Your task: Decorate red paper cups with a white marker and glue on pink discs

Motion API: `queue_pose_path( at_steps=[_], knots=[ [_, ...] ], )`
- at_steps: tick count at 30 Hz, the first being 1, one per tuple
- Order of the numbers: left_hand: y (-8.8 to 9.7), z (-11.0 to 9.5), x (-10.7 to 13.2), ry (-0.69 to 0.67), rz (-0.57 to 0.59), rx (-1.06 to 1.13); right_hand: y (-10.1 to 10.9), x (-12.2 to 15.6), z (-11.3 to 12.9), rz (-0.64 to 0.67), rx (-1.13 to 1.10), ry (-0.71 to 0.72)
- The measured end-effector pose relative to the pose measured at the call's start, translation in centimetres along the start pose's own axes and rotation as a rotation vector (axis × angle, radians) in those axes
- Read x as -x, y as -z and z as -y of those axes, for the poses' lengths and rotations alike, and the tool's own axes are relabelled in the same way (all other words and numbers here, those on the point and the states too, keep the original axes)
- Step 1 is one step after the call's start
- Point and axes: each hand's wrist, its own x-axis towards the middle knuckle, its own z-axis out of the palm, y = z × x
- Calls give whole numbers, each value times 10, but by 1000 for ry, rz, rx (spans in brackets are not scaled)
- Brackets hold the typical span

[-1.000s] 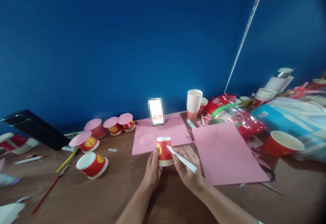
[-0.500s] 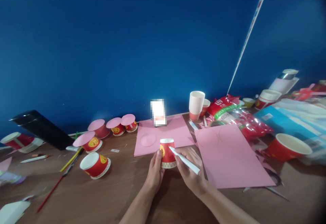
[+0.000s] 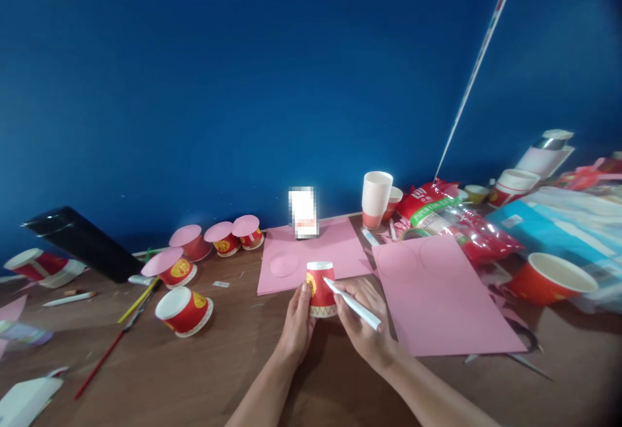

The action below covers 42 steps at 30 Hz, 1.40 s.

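Note:
A small red paper cup stands upside down on the brown table, at the front edge of a pink paper sheet. My left hand is closed round the cup's left side. My right hand pinches a white pen whose tip touches the cup's right side. A second, larger pink sheet lies just right of my right hand.
Several red cups, some capped with pink discs, lie at the left near a tipped cup, pencils and a black object. A white cup stack, a red packet, a red bowl and scissors crowd the right.
The view has shifted slightly. Both hands, the cup and the pen keep the same pose.

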Motion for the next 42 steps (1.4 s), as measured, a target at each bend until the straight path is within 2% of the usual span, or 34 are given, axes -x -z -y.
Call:
queue_pose_path(
  at_steps=[7, 28, 42],
  knots=[
    [1, 1, 0, 4, 1, 38, -1, 3, 0, 46, -46, -27],
    [2, 2, -1, 11, 48, 51, 2, -3, 1, -3, -22, -33],
    [3, 1, -1, 15, 45, 56, -1, 2, -1, 23, -53, -32]
  ],
)
